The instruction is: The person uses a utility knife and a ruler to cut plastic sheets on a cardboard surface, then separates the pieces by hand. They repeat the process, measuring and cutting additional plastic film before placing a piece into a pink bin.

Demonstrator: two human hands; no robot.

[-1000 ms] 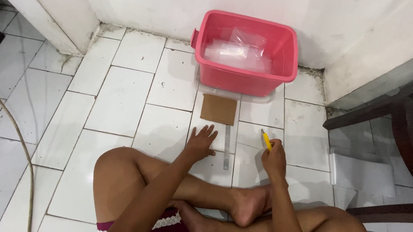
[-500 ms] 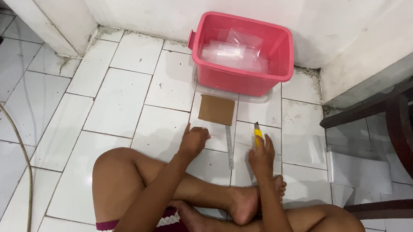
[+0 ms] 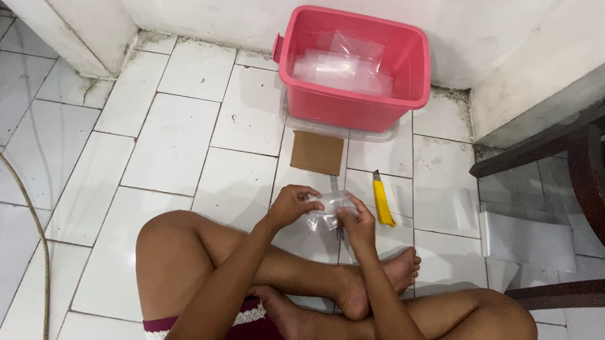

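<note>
Behind the card (image 3: 316, 153): tub (image 3: 352, 96) with bags (image 3: 340, 71) in it. Right of the card, on the floor (image 3: 171, 141): knife (image 3: 382, 203). Before the card: film (image 3: 328, 210).

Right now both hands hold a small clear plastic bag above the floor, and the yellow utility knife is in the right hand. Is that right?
Not quite. The left hand and right hand do hold the small clear plastic bag between them, but the yellow utility knife is not in the right hand: it lies on the tiled floor beside that hand, as the head view shows.
</note>
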